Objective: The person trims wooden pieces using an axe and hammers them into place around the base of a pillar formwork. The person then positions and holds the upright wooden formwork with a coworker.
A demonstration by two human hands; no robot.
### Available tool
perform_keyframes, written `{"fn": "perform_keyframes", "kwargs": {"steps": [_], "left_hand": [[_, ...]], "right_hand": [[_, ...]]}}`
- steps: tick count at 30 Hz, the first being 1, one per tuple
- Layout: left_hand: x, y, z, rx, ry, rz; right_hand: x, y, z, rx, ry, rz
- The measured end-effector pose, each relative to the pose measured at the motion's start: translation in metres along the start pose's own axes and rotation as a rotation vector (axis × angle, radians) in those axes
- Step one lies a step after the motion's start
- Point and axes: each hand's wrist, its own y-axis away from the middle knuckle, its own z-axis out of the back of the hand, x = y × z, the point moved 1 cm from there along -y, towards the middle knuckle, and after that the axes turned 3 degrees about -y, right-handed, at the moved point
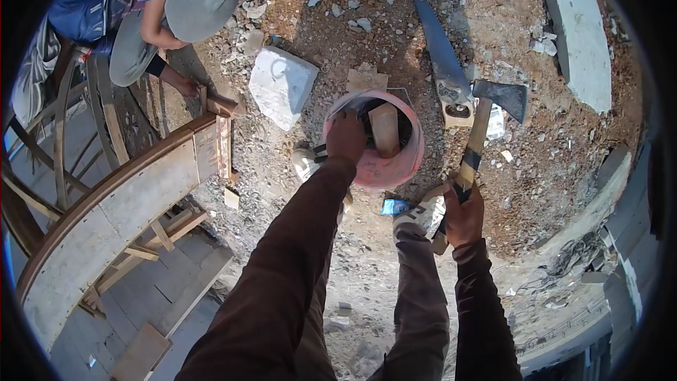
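My left hand (345, 136) reaches into a pinkish-red bucket (377, 173) at its left side; the fingertips are hidden inside, so I cannot tell whether they grip anything. A block of wood (384, 129) and dark items I cannot make out are in the bucket. My right hand (464, 215) is closed around the taped wooden handle of a hatchet (478, 130), whose dark blade points away from me. Beside the hatchet head lies a hand saw (441, 42) on the ground, its wooden handle towards me.
A white stone block (282, 86) lies left of the bucket. Curved wooden formwork (148, 194) stands at the left, where another person (151, 21) in a grey hat crouches with a hand near its end. A blue packet (395, 207) lies by my shoe. A concrete slab (575, 32) lies far right.
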Motion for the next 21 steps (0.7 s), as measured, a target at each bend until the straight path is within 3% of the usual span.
{"fn": "perform_keyframes", "kwargs": {"steps": [2, 4, 7, 8, 10, 11, 16, 17, 18, 20, 21], "left_hand": [[-0.001, 0.018, 0.024, 0.020, 0.055, -0.005], [-0.001, 0.043, 0.041, 0.016, 0.156, 0.025], [0.015, 0.092, 0.056, 0.035, 0.292, 0.040], [0.023, 0.109, 0.059, 0.046, 0.348, 0.077], [0.045, 0.137, 0.064, 0.117, 0.553, 0.223], [0.061, 0.152, 0.059, 0.084, 0.511, 0.212], [0.117, 0.192, 0.081, 0.240, 0.691, 0.463], [0.140, 0.203, 0.065, 0.123, 0.672, 0.347], [0.139, 0.196, 0.098, 0.139, 0.698, 0.399], [0.165, 0.187, 0.126, 0.176, 0.648, 0.390], [0.185, 0.181, 0.130, 0.253, 0.686, 0.481]], "right_hand": [[0.023, -0.076, -0.020, 0.111, 0.111, 0.016], [0.039, -0.131, -0.055, 0.150, 0.181, 0.174], [0.048, -0.170, -0.099, 0.256, 0.198, 0.057], [0.053, -0.168, -0.107, 0.282, 0.206, -0.012], [0.054, -0.151, -0.120, 0.245, 0.260, 0.101], [0.054, -0.143, -0.120, 0.221, 0.374, 0.142], [0.094, -0.074, -0.124, 0.192, -0.051, -0.071], [0.101, -0.062, -0.132, 0.196, -0.142, -0.094], [0.106, -0.050, -0.140, 0.207, -0.235, -0.127], [0.117, -0.036, -0.138, 0.152, -0.151, -0.161], [0.123, -0.034, -0.134, 0.129, -0.092, -0.154]]}}
